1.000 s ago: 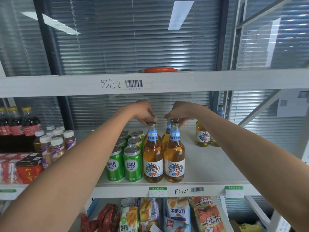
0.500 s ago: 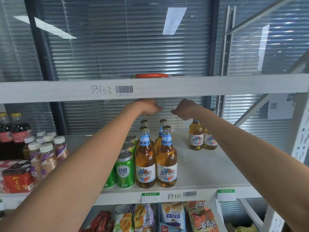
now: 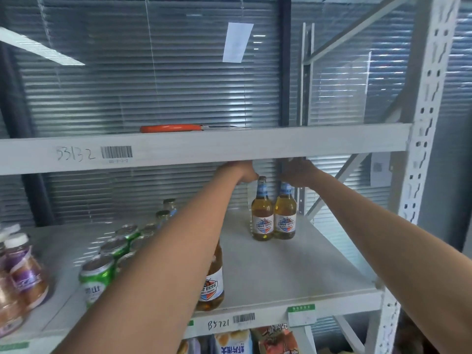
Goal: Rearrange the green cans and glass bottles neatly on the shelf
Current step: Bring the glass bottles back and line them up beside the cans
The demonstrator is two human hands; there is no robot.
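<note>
Both hands at two far-right glass bottles (image 3: 273,215): left hand (image 3: 241,171) and right hand (image 3: 297,172), finger state hidden; green cans (image 3: 107,261) near-left.

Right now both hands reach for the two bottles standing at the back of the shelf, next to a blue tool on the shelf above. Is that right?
Not quite: the tool on the upper shelf is orange, not blue, as the head view shows. The rest holds: the left hand and right hand reach for the two bottles at the back of the shelf.

Green cans (image 3: 98,275); amber bottles (image 3: 262,216), blue neck labels; orange tool (image 3: 170,128).
</note>
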